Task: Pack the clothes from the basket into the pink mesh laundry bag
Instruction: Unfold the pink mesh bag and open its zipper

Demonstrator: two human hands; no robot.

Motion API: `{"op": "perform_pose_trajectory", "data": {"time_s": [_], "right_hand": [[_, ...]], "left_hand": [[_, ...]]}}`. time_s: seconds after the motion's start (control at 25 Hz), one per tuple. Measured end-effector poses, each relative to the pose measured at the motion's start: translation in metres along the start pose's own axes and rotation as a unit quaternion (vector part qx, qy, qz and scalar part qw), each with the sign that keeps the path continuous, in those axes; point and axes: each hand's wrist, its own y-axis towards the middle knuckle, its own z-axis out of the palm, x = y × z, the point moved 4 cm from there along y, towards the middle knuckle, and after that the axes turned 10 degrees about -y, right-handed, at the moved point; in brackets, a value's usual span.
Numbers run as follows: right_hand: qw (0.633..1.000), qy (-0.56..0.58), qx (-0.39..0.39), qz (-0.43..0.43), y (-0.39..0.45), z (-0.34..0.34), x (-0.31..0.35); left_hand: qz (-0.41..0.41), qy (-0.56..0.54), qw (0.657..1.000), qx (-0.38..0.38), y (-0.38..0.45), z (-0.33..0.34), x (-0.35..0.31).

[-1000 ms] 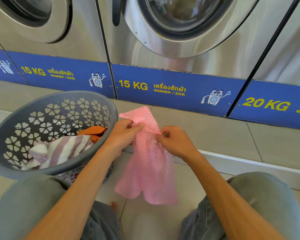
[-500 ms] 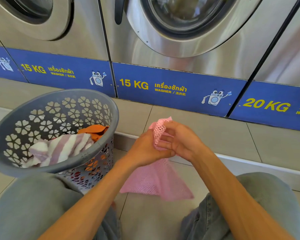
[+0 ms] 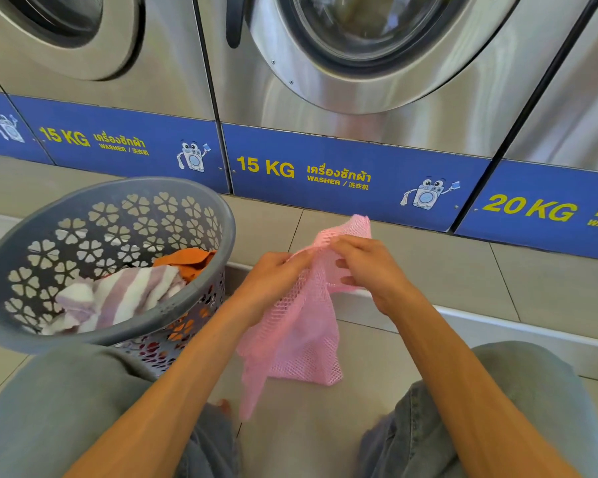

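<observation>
The person sits facing a row of steel washing machines, knees in grey trousers spread at either side of the view. Between the knees, both hands hold up the pink mesh laundry bag above the tiled floor. The left hand pinches the bag's upper edge, thumb and fingers curled onto the mesh. The right hand grips the same top edge just to the 3 o'clock side, its fingers curled with some of them tucked behind or inside the netting; whether they are actually within the bag's opening is hard to tell from this angle. A peak of mesh stands up beyond the right hand at about 12 o'clock, and the rest of the bag hangs down toward 6 o'clock in loose folds, its lower corners dangling over the floor.

At 9 o'clock from the hands stands the grey plastic basket, its wall pierced with flower-shaped cutouts, its near rim close to the left forearm and left knee. Inside it lie a pink-and-white striped cloth and, on the side nearer the bag, an orange garment. More coloured fabric shows through the cutouts lower down.

Blue panels along the machine bases read "15 KG" and "20 KG" in yellow.
</observation>
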Motion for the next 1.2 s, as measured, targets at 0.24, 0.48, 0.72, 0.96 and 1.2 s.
{"op": "perform_pose_trajectory", "data": {"time_s": [0.24, 0.48, 0.72, 0.96, 1.2], "right_hand": [[0.993, -0.085, 0.061, -0.051, 0.001, 0.011, -0.005], [0.958, -0.242, 0.12, -0.097, 0.0, 0.018, -0.011], [0.973, -0.208, -0.051, -0.081, 0.009, -0.011, -0.006], [0.978, -0.162, -0.116, -0.059, 0.009, -0.027, -0.003], [0.97, -0.144, -0.184, -0.06, 0.01, -0.043, 0.001]], "left_hand": [[-0.033, -0.052, 0.998, 0.021, 0.003, -0.007, 0.0], [-0.037, -0.088, 0.995, 0.016, -0.006, -0.005, -0.007], [-0.03, 0.103, 0.989, 0.098, -0.002, -0.011, 0.002], [-0.078, 0.197, 0.975, 0.073, -0.004, -0.013, 0.007], [-0.071, 0.151, 0.978, 0.124, -0.007, -0.014, 0.002]]}}
